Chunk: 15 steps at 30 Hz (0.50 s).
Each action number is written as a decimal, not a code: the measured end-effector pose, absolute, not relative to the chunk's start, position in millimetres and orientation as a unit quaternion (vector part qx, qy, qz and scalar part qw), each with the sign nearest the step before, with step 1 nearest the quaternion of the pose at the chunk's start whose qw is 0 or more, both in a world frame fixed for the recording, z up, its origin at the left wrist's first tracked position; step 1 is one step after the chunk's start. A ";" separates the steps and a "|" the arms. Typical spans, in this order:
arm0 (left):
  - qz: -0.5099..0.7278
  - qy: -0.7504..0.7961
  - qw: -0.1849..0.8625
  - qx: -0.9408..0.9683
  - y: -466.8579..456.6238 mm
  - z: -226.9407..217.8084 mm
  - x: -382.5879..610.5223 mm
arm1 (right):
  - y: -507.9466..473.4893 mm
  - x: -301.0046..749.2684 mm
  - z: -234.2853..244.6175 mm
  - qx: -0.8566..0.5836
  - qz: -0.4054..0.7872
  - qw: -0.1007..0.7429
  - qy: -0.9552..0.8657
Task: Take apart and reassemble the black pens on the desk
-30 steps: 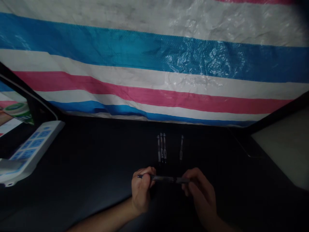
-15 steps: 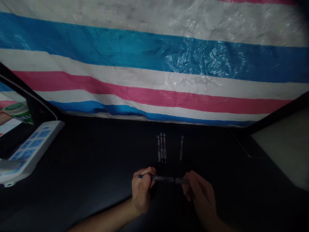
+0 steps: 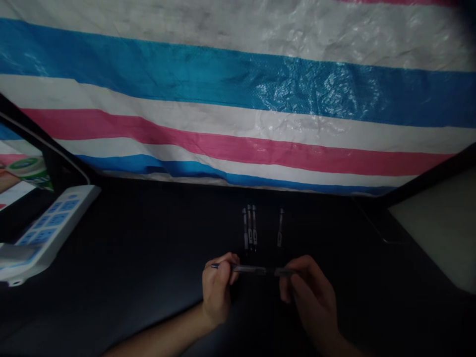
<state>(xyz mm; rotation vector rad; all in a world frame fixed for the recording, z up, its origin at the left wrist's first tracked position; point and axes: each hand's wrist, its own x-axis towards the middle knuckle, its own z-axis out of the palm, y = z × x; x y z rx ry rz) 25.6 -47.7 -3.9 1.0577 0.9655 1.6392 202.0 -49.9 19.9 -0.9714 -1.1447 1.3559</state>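
In the head view, my left hand point(image 3: 219, 285) is closed around one end of a slim dark pen point(image 3: 249, 269), which lies level between my hands. The pen's tip end sticks out to the left past my thumb. My right hand point(image 3: 310, 292) pinches the other end, a greyish section point(image 3: 284, 271). A darker band shows between the two sections; whether they are joined or apart I cannot tell in the dim light. Beyond my hands lies a group of three pens point(image 3: 250, 228) side by side on the black table point(image 3: 156, 258). A single pen point(image 3: 280, 228) rests apart, to their right.
A white power strip with blue sockets point(image 3: 50, 223) lies at the left. Behind it, partly cut off, stands a green and white container point(image 3: 29, 171). A striped plastic sheet point(image 3: 238, 104) covers the far side. A pale panel point(image 3: 431, 238) borders the right.
Both hands have stayed on the pen. My right hand has moved slightly up and right, and the pen now sits a little higher. The pens on the table have not moved.
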 end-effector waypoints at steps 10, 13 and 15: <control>0.682 0.396 0.466 0.401 -43.6 -0.3 25.2 | -40.2 221.3 19.6 -0.391 0.519 0.657 -0.381; 0.685 0.397 0.467 0.393 -42.2 2.4 25.9 | -39.3 223.4 20.8 -0.395 0.519 0.666 -0.362; 0.686 0.397 0.469 0.390 -41.8 3.4 26.4 | -39.0 222.5 22.4 -0.383 0.521 0.665 -0.374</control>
